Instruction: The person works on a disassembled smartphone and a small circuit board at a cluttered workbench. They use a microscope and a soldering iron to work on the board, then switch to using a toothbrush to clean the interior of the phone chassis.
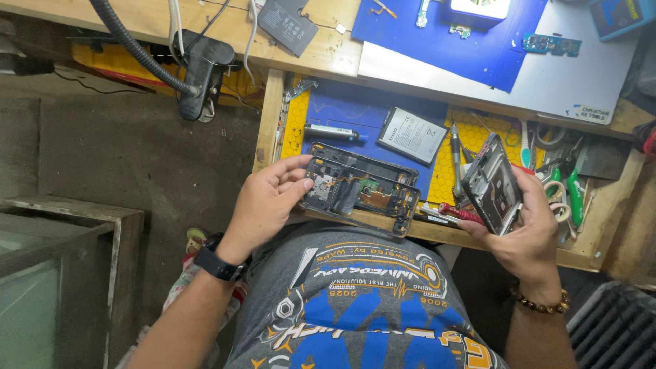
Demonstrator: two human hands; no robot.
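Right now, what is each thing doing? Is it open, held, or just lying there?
Left hand: fingers gripping the end of the opened phone.
Opened phone: back off, insides showing, lying on the tray edge.
Right hand: holding the phone frame.
Phone frame: tilted up, off the tray.
Battery: out, lying flat on the blue mat.
Red-handled screwdriver: lying down, not held.

Light is brightest at the counter's (321, 41) far edge, where a lit lamp (478, 8) glares white over the blue mat (478, 48). The drawer tray (369, 109) is evenly lit and sharp. The floor (123, 157) at left lies dim, and straight edges bow toward the corners.
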